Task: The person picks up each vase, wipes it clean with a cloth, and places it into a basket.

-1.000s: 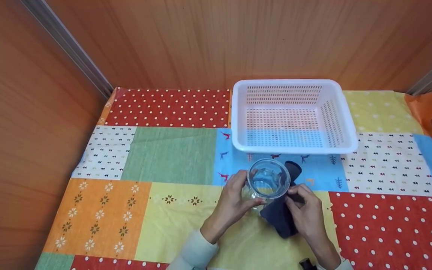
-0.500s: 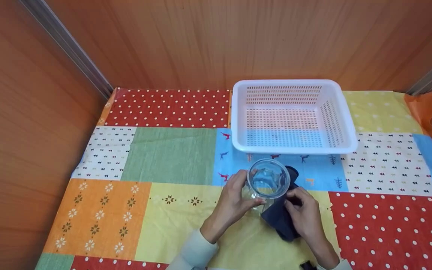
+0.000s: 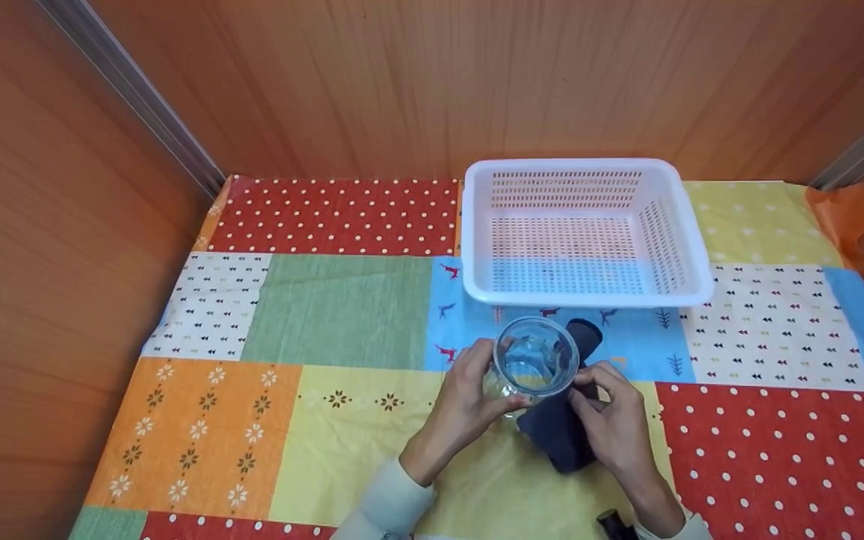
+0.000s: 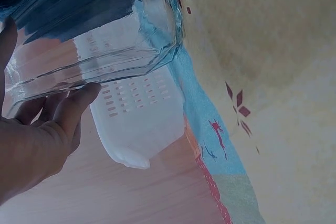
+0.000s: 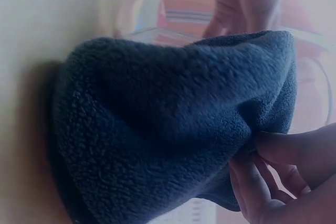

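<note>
A clear glass jar point(image 3: 526, 367), its round mouth facing up toward the head camera, is gripped by my left hand point(image 3: 462, 401) around its left side. My right hand point(image 3: 616, 420) pinches a dark blue cloth point(image 3: 558, 435) between thumb and fingers against the jar's right side. In the right wrist view the cloth point(image 5: 157, 114) looks fuzzy and hangs in a loose fold. Through the glass in the left wrist view, the cloth point(image 4: 84, 9) shows dark behind the jar point(image 4: 152, 51). The part of the cloth behind the right fingers is hidden.
Beyond the hands stands a white perforated plastic basket point(image 3: 589, 300) on a patchwork tablecloth point(image 3: 357, 307). Wood-patterned panels point(image 3: 402, 90) rise at the back and both sides. A small black object point(image 3: 616, 525) is by the right wrist.
My right hand and the cloth slid slightly toward me along the jar's side, then back up. My left hand keeps its grip on the jar in the same place.
</note>
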### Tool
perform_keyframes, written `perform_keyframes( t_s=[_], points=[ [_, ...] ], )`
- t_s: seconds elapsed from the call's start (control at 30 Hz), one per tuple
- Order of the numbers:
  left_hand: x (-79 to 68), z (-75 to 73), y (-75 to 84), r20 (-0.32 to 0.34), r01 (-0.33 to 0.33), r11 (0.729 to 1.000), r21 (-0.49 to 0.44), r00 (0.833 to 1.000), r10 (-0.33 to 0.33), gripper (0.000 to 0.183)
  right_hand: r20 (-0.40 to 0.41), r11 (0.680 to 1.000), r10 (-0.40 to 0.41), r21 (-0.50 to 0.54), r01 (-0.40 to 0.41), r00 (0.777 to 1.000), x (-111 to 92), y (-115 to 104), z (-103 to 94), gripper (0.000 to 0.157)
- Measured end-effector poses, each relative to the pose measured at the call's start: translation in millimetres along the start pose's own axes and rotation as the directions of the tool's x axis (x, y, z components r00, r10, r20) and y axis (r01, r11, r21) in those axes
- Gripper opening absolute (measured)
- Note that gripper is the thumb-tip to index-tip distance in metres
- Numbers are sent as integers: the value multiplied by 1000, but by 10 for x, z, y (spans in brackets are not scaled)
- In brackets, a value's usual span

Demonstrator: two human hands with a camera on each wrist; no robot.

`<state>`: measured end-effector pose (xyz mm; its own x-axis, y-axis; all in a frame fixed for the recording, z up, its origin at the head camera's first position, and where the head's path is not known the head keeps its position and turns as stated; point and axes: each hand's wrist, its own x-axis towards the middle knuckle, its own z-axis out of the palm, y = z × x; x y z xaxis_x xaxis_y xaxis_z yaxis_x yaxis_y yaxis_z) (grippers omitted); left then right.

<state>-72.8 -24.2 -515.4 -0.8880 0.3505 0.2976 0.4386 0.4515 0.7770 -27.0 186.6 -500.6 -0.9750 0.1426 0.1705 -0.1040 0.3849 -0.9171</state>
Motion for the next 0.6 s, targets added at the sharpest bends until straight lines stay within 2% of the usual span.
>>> perform_keyframes(
  t_s=[0.17, 0.37, 0.6],
  points=[
    [1, 2, -5, 0, -6, 1000, -7, 1000, 6, 69, -27, 999, -42, 30, 42, 999, 0, -47, -2, 21],
    [-2, 3, -11, -17, -15, 1000, 8, 1000, 15, 68, -29, 998, -68, 8, 68, 997, -11, -1, 17, 22],
    [-8, 12, -23, -28, -31, 999, 24, 999, 32, 68, -24, 999, -35, -14, 35, 999, -31, 92, 38, 23]
  ],
)
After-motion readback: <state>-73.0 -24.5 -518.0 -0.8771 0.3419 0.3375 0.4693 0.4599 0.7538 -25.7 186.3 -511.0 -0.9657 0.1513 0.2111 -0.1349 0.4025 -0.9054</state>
